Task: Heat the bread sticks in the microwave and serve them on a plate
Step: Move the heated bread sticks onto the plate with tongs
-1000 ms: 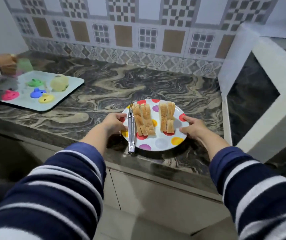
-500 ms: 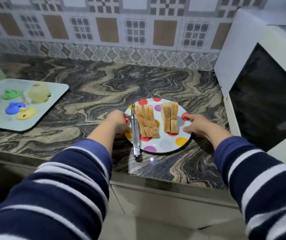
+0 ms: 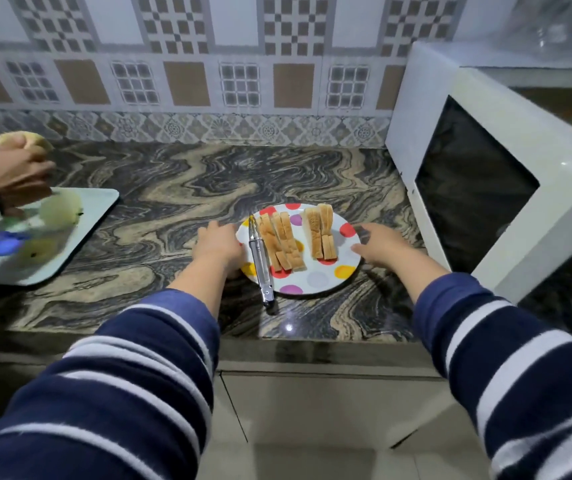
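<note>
Plate (image 3: 315, 282) of bread sticks (image 3: 283, 242) sits on the counter (image 3: 160, 188), just left of the microwave (image 3: 478, 174). Tongs (image 3: 260, 261) rest across the plate's left side, handle overhanging the rim. My left hand (image 3: 218, 244) is at the left rim, right hand (image 3: 380, 242) at the right rim. Neither grip is clenched; fingers look relaxed, touching or just off the rim. I judge the plate is set down for serving. Another person's hand (image 3: 11, 174) works over a tray (image 3: 87, 216) far left.

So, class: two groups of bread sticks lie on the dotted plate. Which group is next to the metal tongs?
The left group of bread sticks: it lies right beside the tongs, nearer the left hand. The right group sits apart, toward the microwave.
</note>
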Available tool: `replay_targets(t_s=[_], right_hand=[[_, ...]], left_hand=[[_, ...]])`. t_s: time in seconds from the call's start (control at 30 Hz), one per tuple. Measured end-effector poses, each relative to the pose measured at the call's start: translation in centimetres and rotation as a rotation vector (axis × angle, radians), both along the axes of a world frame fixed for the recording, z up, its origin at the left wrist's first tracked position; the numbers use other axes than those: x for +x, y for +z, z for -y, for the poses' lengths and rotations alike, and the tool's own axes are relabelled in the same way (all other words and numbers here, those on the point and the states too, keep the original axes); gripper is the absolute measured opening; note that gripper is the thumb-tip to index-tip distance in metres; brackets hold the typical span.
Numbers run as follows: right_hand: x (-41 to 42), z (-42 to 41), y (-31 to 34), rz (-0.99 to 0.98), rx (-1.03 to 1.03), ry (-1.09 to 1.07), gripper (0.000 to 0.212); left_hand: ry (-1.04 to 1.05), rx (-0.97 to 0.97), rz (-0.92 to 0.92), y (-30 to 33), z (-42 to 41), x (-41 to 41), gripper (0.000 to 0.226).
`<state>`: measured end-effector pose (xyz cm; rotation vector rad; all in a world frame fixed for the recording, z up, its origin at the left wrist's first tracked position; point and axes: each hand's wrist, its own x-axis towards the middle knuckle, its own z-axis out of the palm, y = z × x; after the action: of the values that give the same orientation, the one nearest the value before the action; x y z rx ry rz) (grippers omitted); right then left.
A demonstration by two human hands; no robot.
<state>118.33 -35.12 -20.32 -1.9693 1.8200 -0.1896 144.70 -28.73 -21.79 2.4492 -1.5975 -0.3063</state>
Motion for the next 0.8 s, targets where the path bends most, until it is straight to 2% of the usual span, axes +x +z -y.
replay_targets(t_s=[0.07,0.2,0.3,0.43,0.57,0.7,0.8], right_hand=[[-0.2,-1.5,1.8,-0.049,-0.044,-0.008,0.049],[-1.3,-5.0,6.5,-0.175,-0.211,0.020,0.045],[-2.8,-8.0,10.2,-0.268,-0.446,0.036,0.036],[-5.5,-10.7,13.7,-0.524,-0.784,0.029,0.027],[-8.3,-11.9,14.7,-0.666,-0.803,-0.106,0.035],[-10.8,-12.0,14.4,-0.612,-0.827,-0.168,0.038],[-13.7,-11.1,14.2,-0.560,-0.839,-0.169,0.046]], left_hand=[[-0.031,-0.040,-0.004,1.6,0.3,-1.3,0.043],[-0.224,-0.147,-0.060,4.7,1.7,-5.5,0.048],[-0.402,-0.233,-0.137,7.0,2.8,-9.8,0.049],[-0.623,-0.368,-0.186,10.1,4.2,-16.0,0.056],[-0.786,-0.446,-0.182,12.7,5.0,-21.9,0.071],[-0.906,-0.510,-0.117,14.4,6.1,-27.1,0.074],[-0.918,-0.529,-0.057,14.9,6.9,-30.2,0.076]])
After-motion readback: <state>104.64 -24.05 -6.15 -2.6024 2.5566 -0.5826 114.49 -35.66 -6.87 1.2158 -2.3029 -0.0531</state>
